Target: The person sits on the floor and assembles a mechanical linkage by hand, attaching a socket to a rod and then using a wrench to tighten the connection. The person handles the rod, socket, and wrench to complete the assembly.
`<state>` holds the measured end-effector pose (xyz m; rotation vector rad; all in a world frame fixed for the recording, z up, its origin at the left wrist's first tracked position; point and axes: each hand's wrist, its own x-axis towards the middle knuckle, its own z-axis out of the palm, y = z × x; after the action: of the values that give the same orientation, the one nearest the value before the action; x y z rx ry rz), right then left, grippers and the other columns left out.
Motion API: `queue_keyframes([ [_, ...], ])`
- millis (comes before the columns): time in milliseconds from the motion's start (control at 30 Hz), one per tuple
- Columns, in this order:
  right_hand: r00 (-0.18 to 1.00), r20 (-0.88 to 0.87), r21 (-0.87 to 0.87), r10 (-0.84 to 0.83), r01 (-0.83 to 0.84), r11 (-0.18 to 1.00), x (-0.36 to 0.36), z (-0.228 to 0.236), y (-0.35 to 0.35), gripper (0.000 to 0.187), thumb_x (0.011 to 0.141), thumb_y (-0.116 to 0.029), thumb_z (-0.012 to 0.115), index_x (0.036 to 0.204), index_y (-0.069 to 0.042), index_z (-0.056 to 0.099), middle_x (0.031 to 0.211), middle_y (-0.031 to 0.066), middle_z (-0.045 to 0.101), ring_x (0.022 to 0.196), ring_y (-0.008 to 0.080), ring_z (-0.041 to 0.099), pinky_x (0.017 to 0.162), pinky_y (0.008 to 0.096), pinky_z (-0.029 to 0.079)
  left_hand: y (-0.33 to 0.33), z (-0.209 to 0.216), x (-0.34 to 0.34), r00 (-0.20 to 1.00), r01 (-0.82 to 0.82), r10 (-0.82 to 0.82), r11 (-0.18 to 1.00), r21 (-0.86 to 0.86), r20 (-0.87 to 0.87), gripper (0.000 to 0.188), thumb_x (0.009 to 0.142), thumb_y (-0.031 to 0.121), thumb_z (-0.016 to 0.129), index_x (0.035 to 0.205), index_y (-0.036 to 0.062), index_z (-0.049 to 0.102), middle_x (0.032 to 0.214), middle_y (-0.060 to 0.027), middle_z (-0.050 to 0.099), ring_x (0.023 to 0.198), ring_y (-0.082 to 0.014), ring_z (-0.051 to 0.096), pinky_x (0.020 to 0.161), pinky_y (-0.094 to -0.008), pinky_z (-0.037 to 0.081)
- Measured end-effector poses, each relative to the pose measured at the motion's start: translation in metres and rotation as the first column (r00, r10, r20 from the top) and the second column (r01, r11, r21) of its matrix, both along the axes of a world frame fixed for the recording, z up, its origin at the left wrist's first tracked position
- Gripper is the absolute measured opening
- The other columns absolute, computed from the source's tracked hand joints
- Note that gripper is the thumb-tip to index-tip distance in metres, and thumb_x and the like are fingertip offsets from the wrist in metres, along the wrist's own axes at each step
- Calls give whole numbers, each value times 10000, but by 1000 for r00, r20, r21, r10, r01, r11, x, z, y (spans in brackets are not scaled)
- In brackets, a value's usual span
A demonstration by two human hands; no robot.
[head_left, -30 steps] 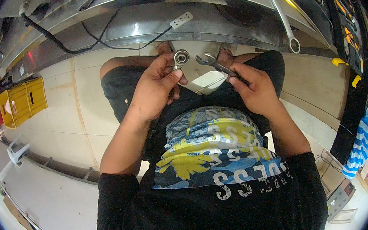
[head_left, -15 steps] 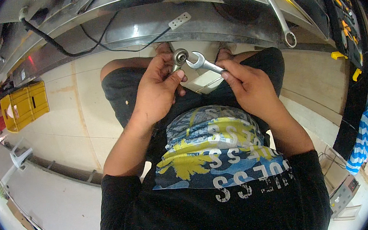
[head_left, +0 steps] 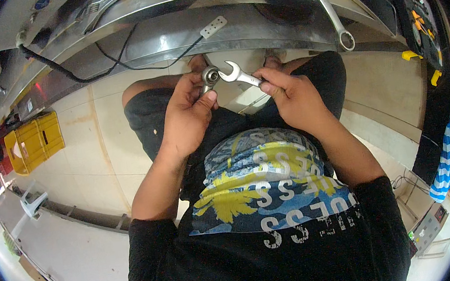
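My left hand (head_left: 189, 114) grips a small round metal part (head_left: 210, 76) with a hole in its middle, held up in front of my lap. An open-ended steel wrench (head_left: 237, 75) is in my right hand (head_left: 293, 97), held by the shaft. The wrench's open jaw points left and sits right beside the round part, close to touching it. Both hands are raised just below the edge of a steel workbench (head_left: 181, 35). My fingers hide the lower half of the round part and the rest of the wrench's shaft.
A long combination wrench (head_left: 326, 12) lies on the bench top at right, a black cable with a white power strip (head_left: 213, 27) at centre. A yellow crate (head_left: 33, 141) stands on the tiled floor at left. A blue striped cloth (head_left: 448, 152) hangs at right.
My right hand has turned the wrench and brought its open jaw up and left, from over my lap to beside the round part. My left hand has stayed nearly in place.
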<state>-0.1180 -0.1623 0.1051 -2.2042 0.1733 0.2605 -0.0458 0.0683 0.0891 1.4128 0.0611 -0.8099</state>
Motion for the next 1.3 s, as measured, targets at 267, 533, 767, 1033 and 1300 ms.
queue_keyframes([
  [267,993,-70,62,-93,97,993,-8,-1,1,267,1011,-267,556,1221,-124,638,967,192,711,908,397,699,782,445,548,8,3,7,954,-38,-33,972,-230,-297,286,1008,177,597,1264,121,480,846,-45,560,509,-60,377,417,-191,283],
  [533,967,-243,177,-72,117,977,-12,12,10,253,1011,-238,560,1215,-109,632,917,183,704,833,358,709,736,390,544,4,4,7,980,-41,-1,977,-209,-200,270,993,208,624,1227,140,506,854,-38,558,520,-64,391,424,-194,282],
  [767,980,-181,273,-78,127,954,-17,0,16,264,1006,-235,564,1221,-95,628,1007,179,702,907,324,700,806,389,530,-6,8,1,998,-60,56,990,-126,-32,278,988,164,629,1225,98,502,851,-44,583,526,-65,417,433,-194,296],
  [1033,995,-71,210,-77,90,974,-5,-3,7,285,1012,-268,547,1228,-102,628,1010,178,701,938,348,697,821,410,531,-4,8,-1,996,-32,24,996,-84,-89,279,993,162,620,1235,86,504,854,-57,590,526,-64,418,434,-201,309],
  [1300,953,145,1,-266,269,963,-5,-18,-5,249,992,-248,576,1188,-115,654,937,175,687,858,365,681,748,418,531,3,1,9,960,51,-123,960,-274,-253,317,1005,246,591,1269,96,502,849,-79,604,536,-110,476,436,-211,344],
])
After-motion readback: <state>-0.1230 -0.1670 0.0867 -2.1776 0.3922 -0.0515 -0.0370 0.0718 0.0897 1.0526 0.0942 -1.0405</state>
